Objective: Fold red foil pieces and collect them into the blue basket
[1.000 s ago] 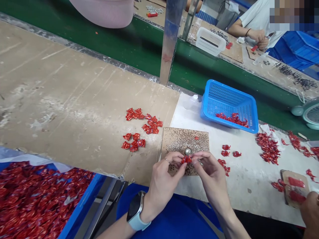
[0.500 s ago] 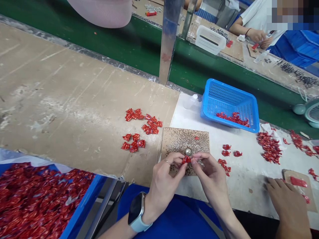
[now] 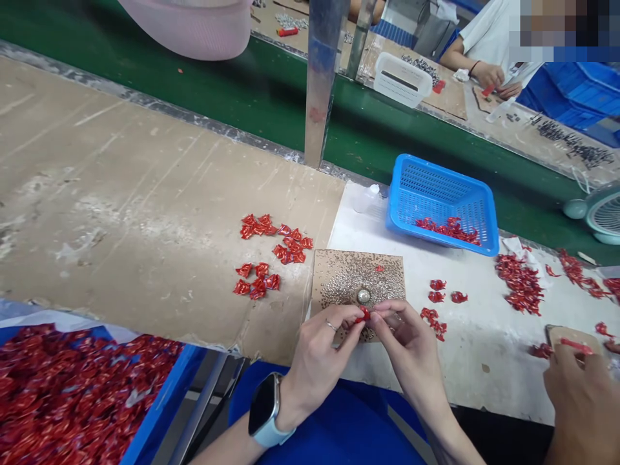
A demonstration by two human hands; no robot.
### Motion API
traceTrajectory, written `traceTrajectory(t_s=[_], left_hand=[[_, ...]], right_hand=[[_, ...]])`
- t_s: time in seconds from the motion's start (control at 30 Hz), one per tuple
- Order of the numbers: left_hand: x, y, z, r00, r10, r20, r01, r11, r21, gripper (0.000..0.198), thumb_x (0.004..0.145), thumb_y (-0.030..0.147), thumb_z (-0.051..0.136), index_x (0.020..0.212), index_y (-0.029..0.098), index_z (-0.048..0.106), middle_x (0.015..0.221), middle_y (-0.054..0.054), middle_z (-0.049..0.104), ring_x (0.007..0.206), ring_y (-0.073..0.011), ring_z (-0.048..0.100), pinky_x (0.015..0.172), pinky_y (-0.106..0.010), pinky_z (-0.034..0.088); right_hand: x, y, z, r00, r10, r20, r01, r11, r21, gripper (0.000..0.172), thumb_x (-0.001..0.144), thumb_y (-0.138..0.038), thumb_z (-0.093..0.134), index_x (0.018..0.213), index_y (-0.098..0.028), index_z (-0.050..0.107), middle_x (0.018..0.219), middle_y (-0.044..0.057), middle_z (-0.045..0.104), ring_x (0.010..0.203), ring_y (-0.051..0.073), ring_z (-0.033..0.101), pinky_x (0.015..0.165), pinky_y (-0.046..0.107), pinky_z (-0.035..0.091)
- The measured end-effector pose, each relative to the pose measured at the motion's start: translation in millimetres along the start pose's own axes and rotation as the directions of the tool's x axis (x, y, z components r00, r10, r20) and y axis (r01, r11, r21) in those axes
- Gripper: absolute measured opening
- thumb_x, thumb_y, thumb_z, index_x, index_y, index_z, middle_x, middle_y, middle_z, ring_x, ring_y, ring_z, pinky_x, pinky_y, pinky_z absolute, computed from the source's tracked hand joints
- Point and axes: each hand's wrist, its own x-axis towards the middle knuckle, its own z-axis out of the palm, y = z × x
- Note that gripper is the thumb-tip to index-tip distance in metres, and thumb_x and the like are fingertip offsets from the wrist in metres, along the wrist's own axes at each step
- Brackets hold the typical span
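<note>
Hands, two of them, reach in from the bottom of the view. The left hand (image 3: 317,368) and the right hand (image 3: 411,349) form clenched grips, meeting at the fingertips on one small crumpled red foil piece (image 3: 363,314). That piece sits just above the near edge of one square brown board (image 3: 339,271), close to one round silver ball (image 3: 363,296). Hundreds of tiny silver beads (image 3: 349,287) are scattered across the board, and one red piece lies near its far edge. The left wrist wears one smartwatch (image 3: 264,410), and one ring (image 3: 331,325) circles a left finger.

Left of the board, two loose clusters of red pieces (image 3: 276,255) lie on the cardboard-covered table (image 3: 145,194). To its right are three separate red pieces (image 3: 437,297) and one small heap (image 3: 433,323). One blue perforated basket (image 3: 443,206) holds a shallow layer of red pieces, and one small white bottle (image 3: 365,200) stands beside it. One blue bin (image 3: 97,394), lower left, brims with red pieces. At lower right, a third hand (image 3: 581,400) rests over a small brown card (image 3: 574,337). Across the table, one person in a white sleeve (image 3: 489,32) works at another bench.
</note>
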Motion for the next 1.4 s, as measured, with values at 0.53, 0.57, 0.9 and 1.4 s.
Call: traceTrajectory(t_s=[0.53, 0.57, 0.9, 1.4], left_hand=[[-12.2, -48.6, -69.5, 0.983, -0.106, -0.151, 0.147, 0.945, 0.293, 0.011, 0.101, 0.02, 0.065, 0.111, 0.022, 0.07, 0.096, 0.0, 0.079, 0.081, -0.0115, 0.077, 0.08, -0.021, 0.063], [-13.0, -50.8, -73.2, 0.979, -0.109, -0.17, 0.159, 0.935, 0.317, 0.011, 0.101, 0.02, 0.065, 0.11, 0.022, 0.07, 0.095, 0.0, 0.079, 0.079, -0.0115, 0.075, 0.078, -0.021, 0.062], [-18.6, -61.7, -93.3, 0.913, -0.099, -0.395, 0.309, 0.799, 0.515, 0.022, 0.097, 0.034, 0.073, 0.115, 0.021, 0.074, 0.099, -0.004, 0.062, 0.073, -0.0147, 0.061, 0.074, -0.031, 0.057], [-23.7, -72.9, -106.2, 0.951, -0.13, -0.282, 0.267, 0.807, 0.526, 0.017, 0.1, 0.036, 0.068, 0.109, 0.022, 0.074, 0.108, -0.006, 0.074, 0.097, -0.0226, 0.074, 0.087, -0.035, 0.059]], right_hand=[[23.4, 57.4, -159.0, 0.855, -0.21, -0.475, -0.17, 0.751, -0.638, 0.049, 0.081, -0.067, 0.07, 0.091, -0.02, 0.071, 0.08, 0.009, 0.073, 0.074, 0.028, 0.073, 0.069, 0.041, 0.059], [22.8, 58.5, -160.5, 0.859, -0.224, -0.461, -0.17, 0.724, -0.669, 0.051, 0.082, -0.07, 0.068, 0.091, -0.02, 0.071, 0.083, 0.01, 0.074, 0.075, 0.029, 0.072, 0.07, 0.042, 0.058], [15.3, 57.6, -145.1, 0.9, -0.4, 0.173, 0.349, 0.423, -0.836, 0.043, 0.111, -0.054, 0.049, 0.105, -0.025, 0.079, 0.095, 0.008, 0.077, 0.088, 0.027, 0.065, 0.08, 0.042, 0.054], [30.6, 47.0, -150.7, 0.887, -0.254, 0.387, 0.463, 0.474, -0.749, 0.034, 0.11, -0.051, 0.054, 0.096, -0.027, 0.073, 0.094, 0.005, 0.077, 0.081, 0.025, 0.075, 0.069, 0.036, 0.06]])
